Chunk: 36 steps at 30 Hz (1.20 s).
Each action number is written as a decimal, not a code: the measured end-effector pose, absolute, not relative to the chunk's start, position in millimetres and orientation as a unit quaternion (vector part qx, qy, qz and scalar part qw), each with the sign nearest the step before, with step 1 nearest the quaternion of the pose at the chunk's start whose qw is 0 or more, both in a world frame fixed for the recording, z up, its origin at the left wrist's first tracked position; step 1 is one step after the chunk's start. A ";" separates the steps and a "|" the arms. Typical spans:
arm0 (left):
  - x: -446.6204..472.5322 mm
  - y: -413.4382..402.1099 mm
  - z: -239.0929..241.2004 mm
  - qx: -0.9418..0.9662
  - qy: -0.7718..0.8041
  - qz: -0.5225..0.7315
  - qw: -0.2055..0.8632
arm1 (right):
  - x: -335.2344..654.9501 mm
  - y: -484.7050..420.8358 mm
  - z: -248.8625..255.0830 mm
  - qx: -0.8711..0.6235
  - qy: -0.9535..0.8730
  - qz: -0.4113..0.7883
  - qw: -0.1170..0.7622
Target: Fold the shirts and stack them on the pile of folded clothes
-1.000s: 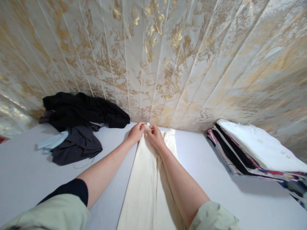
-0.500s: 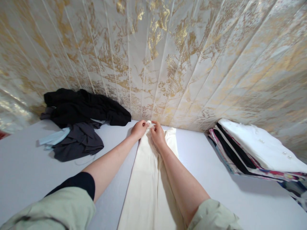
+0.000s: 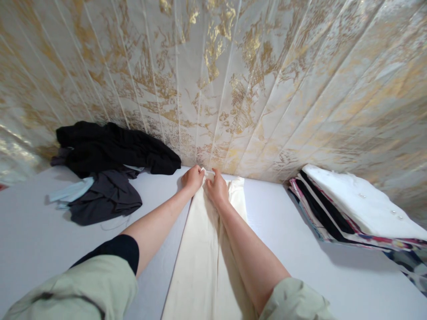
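Cream trousers point(image 3: 196, 253) lie lengthwise on the white surface, running from the wall side towards me, with a long crease down the middle. At their far end my left hand point(image 3: 193, 178) pinches the left side of the waistband. My right hand point(image 3: 217, 187) grips the same band a little to the right, its thumb and fingers closed on the cloth. A short piece of the band stretches between both hands. The waistband's right part lies flat beyond my right wrist.
Crumpled black clothes point(image 3: 113, 149), a dark grey garment point(image 3: 106, 200) and a light blue cloth point(image 3: 71, 192) lie at the left. A stack of folded clothes point(image 3: 363, 204), white on top, sits at the right. A gold-patterned curtain point(image 3: 213, 89) hangs behind the white surface point(image 3: 267, 213).
My hands have moved slightly apart, and the band between them, bunched before, is now drawn out. The view has shifted slightly; the clothes at both sides stay put.
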<state>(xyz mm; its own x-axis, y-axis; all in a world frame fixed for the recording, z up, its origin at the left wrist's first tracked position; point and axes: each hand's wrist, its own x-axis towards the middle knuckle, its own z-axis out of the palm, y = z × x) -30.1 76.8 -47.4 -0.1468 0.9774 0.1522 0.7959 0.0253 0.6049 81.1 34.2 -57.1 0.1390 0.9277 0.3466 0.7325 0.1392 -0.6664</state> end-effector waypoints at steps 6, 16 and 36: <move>-29.1 75.4 -50.5 0.635 0.698 0.303 0.131 | 84.2 36.4 -58.3 -0.642 -0.634 0.127 0.412; -26.1 71.1 -46.9 0.635 0.707 0.292 0.112 | 80.4 21.9 -40.6 -0.712 -0.642 0.008 0.284; -2.1 17.7 -46.5 0.749 0.590 0.288 0.087 | 99.9 28.6 -37.4 -0.667 -0.684 0.082 0.283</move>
<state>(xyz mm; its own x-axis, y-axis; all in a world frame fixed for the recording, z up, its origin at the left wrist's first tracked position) -2.1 17.7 -46.5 0.1386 0.9342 0.3288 0.8339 -0.2892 0.4700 99.9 28.6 -37.4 0.0514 0.9592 0.2780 0.8664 0.0957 -0.4902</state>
